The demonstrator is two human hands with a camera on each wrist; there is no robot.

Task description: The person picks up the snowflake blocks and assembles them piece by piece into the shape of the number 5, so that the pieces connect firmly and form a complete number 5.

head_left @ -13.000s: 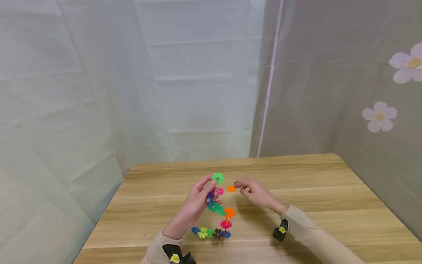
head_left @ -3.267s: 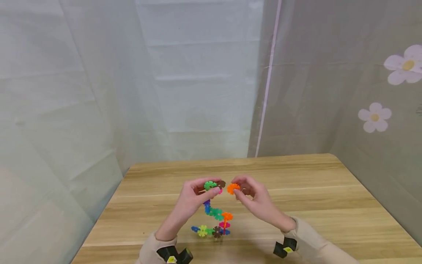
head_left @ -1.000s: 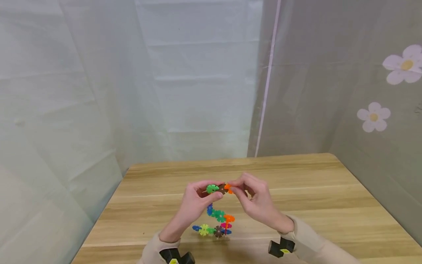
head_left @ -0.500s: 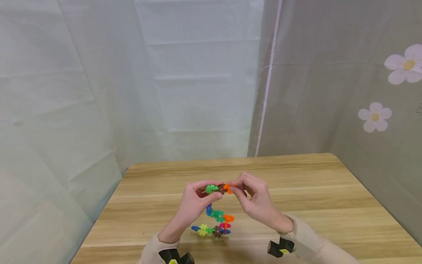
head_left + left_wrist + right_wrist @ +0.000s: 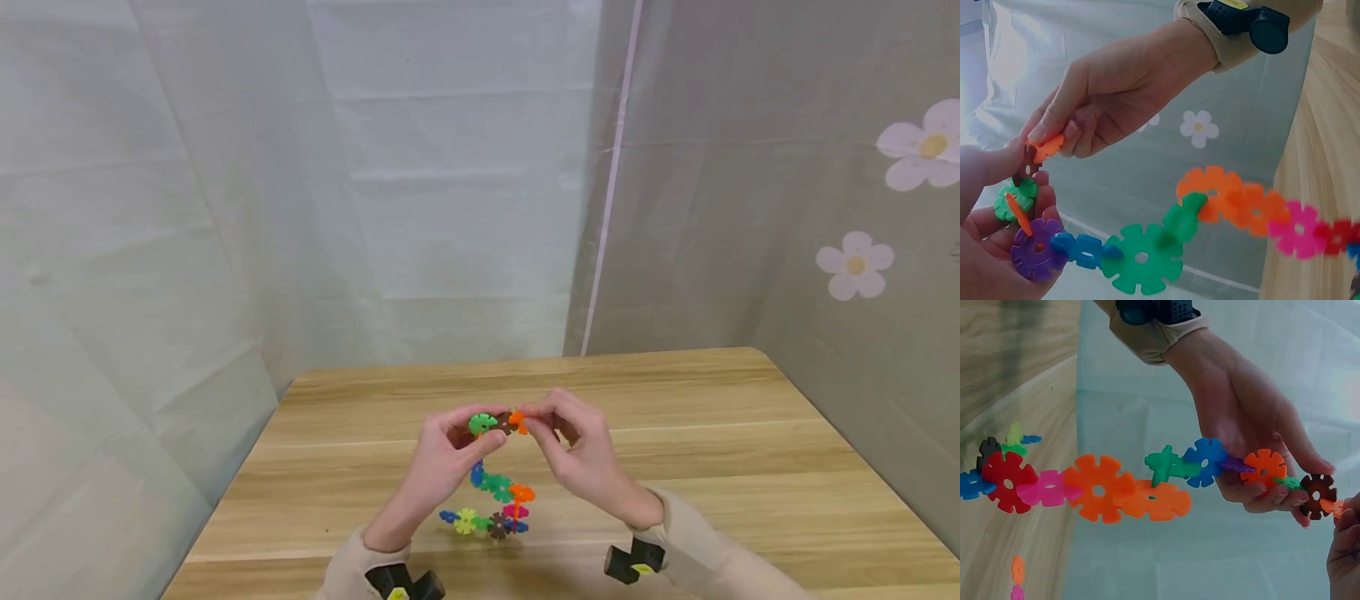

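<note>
A chain of slotted plastic snowflake discs hangs from my left hand [image 5: 438, 458] down to the table. Thumb and fingers of that hand pinch the brown disc [image 5: 1318, 496] near the chain's top; the light green disc [image 5: 482, 423] sits beside it over the fingers. My right hand [image 5: 585, 450] pinches an orange disc [image 5: 1049, 147] at the brown disc's edge. They meet edge to edge, and the fingers partly hide how deep the slots go. Below the left hand follow a purple disc [image 5: 1039, 250], a blue disc [image 5: 1088, 251] and a teal disc [image 5: 1142, 269].
The chain's lower end, with a yellow disc [image 5: 465, 522] and a dark brown disc [image 5: 498, 525], rests on the wooden table [image 5: 675, 400]. A loose orange disc [image 5: 1018, 570] and a pink disc [image 5: 1017, 592] show in the right wrist view. Curtains [image 5: 465, 208] stand behind.
Earlier the brown disc was joined onto the green one, and my right hand brought the orange disc from apart to the brown disc. Over the last second both hands stay nearly still.
</note>
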